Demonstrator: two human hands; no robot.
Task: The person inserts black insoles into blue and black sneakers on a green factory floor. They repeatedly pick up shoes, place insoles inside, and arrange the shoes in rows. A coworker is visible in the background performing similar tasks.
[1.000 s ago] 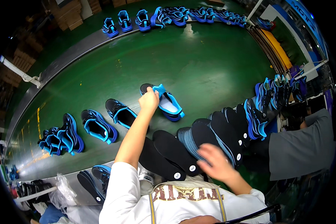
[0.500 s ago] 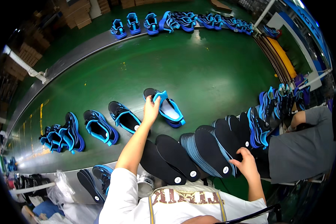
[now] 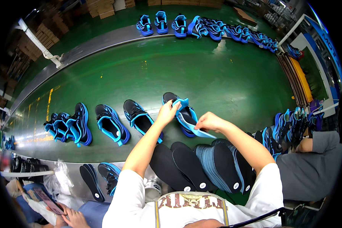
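Two hands work one black-and-blue shoe (image 3: 184, 114) on the green tabletop (image 3: 224, 79): my left hand (image 3: 167, 112) pinches its tongue open, my right hand (image 3: 209, 122) grips a light-blue insole (image 3: 195, 129) at the mouth. Inserting, I judge; next needs a toe-first slide.

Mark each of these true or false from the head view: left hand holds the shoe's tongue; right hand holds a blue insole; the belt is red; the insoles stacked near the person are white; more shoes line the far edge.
1. The left hand grips the blue tongue of the black-and-blue sports shoe. True.
2. The right hand holds a light blue flat insole at that shoe. True.
3. The belt is red. False: the flat conveyor belt is green.
4. The stacked insoles are white. False: the fanned stack of insoles is black.
5. Blue shoes line the far edge. True.
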